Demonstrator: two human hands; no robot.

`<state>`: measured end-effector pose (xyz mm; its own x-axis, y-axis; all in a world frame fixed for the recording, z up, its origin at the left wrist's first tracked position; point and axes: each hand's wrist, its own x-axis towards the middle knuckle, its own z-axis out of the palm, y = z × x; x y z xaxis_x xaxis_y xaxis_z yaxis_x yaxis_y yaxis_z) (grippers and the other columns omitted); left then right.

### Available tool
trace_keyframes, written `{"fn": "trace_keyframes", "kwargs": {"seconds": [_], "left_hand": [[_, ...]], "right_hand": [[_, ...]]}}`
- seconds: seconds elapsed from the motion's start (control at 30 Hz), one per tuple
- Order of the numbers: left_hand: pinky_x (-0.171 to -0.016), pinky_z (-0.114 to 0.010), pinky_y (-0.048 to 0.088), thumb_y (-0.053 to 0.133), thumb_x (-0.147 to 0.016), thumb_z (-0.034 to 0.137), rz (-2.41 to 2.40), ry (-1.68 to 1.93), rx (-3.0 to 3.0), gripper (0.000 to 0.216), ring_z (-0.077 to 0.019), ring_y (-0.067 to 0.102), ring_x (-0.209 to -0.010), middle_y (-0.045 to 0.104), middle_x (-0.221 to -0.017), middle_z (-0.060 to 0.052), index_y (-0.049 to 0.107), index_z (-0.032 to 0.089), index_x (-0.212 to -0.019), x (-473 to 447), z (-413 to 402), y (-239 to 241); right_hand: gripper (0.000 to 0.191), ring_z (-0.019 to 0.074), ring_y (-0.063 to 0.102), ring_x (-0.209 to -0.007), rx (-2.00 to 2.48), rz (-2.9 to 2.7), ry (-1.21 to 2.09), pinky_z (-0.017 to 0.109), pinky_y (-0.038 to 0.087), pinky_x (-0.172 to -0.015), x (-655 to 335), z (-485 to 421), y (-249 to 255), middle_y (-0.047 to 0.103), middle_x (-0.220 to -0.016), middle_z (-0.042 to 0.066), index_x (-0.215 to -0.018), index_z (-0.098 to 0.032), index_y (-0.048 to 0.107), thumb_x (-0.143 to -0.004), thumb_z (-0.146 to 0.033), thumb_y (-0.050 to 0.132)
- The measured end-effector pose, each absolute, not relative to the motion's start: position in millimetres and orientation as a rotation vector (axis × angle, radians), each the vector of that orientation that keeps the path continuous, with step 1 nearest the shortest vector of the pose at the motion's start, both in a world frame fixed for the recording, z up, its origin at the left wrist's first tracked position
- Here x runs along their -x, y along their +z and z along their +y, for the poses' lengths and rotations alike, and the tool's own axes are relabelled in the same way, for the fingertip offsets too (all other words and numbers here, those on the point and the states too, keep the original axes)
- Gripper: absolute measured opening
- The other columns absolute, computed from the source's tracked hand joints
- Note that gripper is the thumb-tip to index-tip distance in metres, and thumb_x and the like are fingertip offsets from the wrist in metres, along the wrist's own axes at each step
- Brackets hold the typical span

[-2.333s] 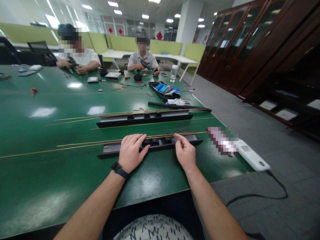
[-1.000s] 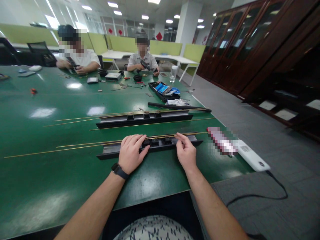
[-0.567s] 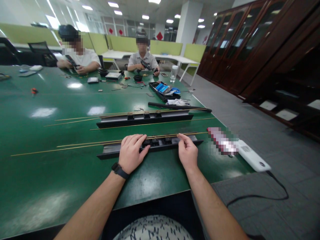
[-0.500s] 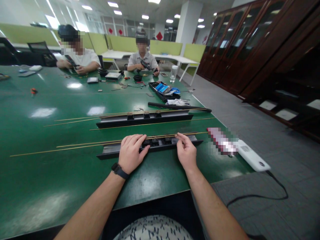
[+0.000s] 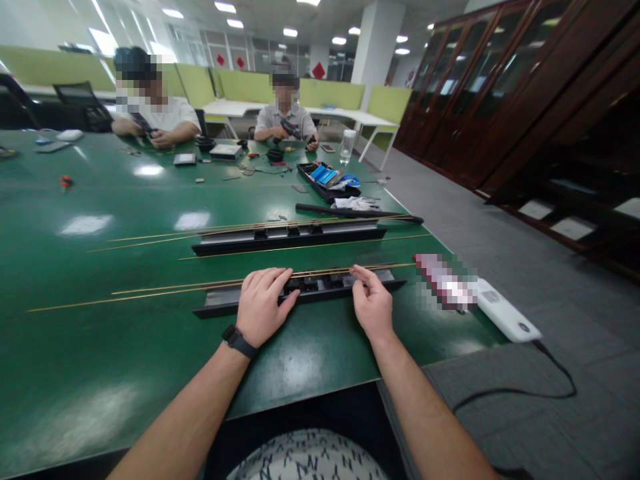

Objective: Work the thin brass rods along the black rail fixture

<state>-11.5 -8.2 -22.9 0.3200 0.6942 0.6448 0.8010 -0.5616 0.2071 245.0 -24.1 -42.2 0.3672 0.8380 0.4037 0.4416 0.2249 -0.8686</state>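
A black channel-shaped rail point(image 5: 215, 309) with a grey inner face lies across the green table in front of me, with black blocks point(image 5: 335, 279) inside it. Thin brass-coloured rods point(image 5: 165, 290) run lengthwise along it and stick out well past its left end. My left hand point(image 5: 263, 300) is laid over the rail's middle-left, fingers across it and thumb on the near side, gripping it. On the right part of the rail, my right hand point(image 5: 373, 303) has its fingers bent and pinched at a rod; the exact contact is partly hidden.
A second black rail point(image 5: 290, 239) with rods lies just beyond. A pixelated red-edged object point(image 5: 443, 283) and a white power bank-like device point(image 5: 505, 313) with a cable sit at the right edge. Farther back are a black tray point(image 5: 327, 183), gloves point(image 5: 355, 204) and two people.
The left end of the longest brass rod has shifted slightly to the right. Both of my hands stay in nearly the same place.
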Motion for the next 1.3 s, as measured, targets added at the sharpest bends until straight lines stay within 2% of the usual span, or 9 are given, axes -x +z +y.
{"fn": "trace_keyframes", "kwargs": {"seconds": [0.1,0.33,0.5,0.8,1.07,1.2,1.3], "left_hand": [[-0.107,-0.047,0.043,0.064,-0.098,0.040,-1.389,-1.073,2.428,0.039,-0.0294,0.065,-0.119,0.073,-0.126,-0.010,0.067,0.022,-0.132,11.6,-8.0,-22.7],[-0.106,-0.047,0.044,0.064,-0.098,0.041,-1.395,-1.076,2.428,0.038,-0.0296,0.066,-0.119,0.074,-0.126,-0.010,0.067,0.023,-0.132,12.1,-7.6,-23.2],[-0.106,-0.047,0.044,0.065,-0.098,0.040,-1.383,-1.074,2.417,0.039,-0.0291,0.065,-0.119,0.074,-0.126,-0.010,0.067,0.021,-0.132,12.0,-8.0,-22.9],[-0.106,-0.048,0.044,0.064,-0.098,0.040,-1.381,-1.065,2.417,0.039,-0.0293,0.065,-0.119,0.073,-0.125,-0.010,0.067,0.021,-0.132,11.6,-8.5,-22.1],[-0.106,-0.048,0.044,0.064,-0.098,0.041,-1.382,-1.072,2.427,0.039,-0.0300,0.066,-0.119,0.074,-0.125,-0.011,0.066,0.022,-0.132,11.7,-7.6,-22.5],[-0.107,-0.048,0.043,0.064,-0.098,0.041,-1.385,-1.062,2.427,0.039,-0.0297,0.065,-0.120,0.073,-0.125,-0.010,0.066,0.021,-0.132,11.6,-8.3,-22.3],[-0.106,-0.048,0.043,0.064,-0.098,0.041,-1.386,-1.064,2.426,0.039,-0.0296,0.065,-0.119,0.073,-0.125,-0.011,0.067,0.021,-0.132,11.5,-8.7,-22.2]], "right_hand": [[0.038,0.0246,0.077,-0.103,1.396,-1.326,0.448,0.036,0.062,-0.090,-243.4,-25.8,-40.9,0.079,-0.121,0.010,-0.128,-0.020,0.073,-0.094,-0.030,0.059],[0.035,0.0255,0.075,-0.111,1.458,-1.220,0.361,0.038,0.060,-0.098,-246.1,-24.2,-41.1,0.079,-0.119,0.010,-0.121,-0.019,0.076,-0.095,-0.031,0.056],[0.038,0.0243,0.076,-0.110,1.374,-1.283,0.411,0.036,0.061,-0.095,-243.9,-24.3,-41.3,0.079,-0.120,0.011,-0.128,-0.019,0.071,-0.094,-0.030,0.058],[0.035,0.0254,0.075,-0.112,1.478,-1.223,0.361,0.039,0.058,-0.103,-246.1,-24.8,-40.1,0.080,-0.117,0.010,-0.121,-0.019,0.077,-0.094,-0.030,0.056],[0.038,0.0241,0.076,-0.108,1.390,-1.340,0.431,0.036,0.061,-0.095,-243.2,-26.6,-40.1,0.079,-0.120,0.010,-0.127,-0.020,0.073,-0.094,-0.030,0.057],[0.038,0.0243,0.077,-0.103,1.464,-1.346,0.410,0.036,0.061,-0.095,-242.5,-29.1,-36.2,0.080,-0.113,0.009,-0.125,-0.020,0.076,-0.094,-0.030,0.057],[0.037,0.0247,0.076,-0.107,1.483,-1.308,0.388,0.036,0.060,-0.098,-243.3,-28.6,-35.7,0.081,-0.107,0.009,-0.124,-0.019,0.077,-0.095,-0.030,0.056]]}}
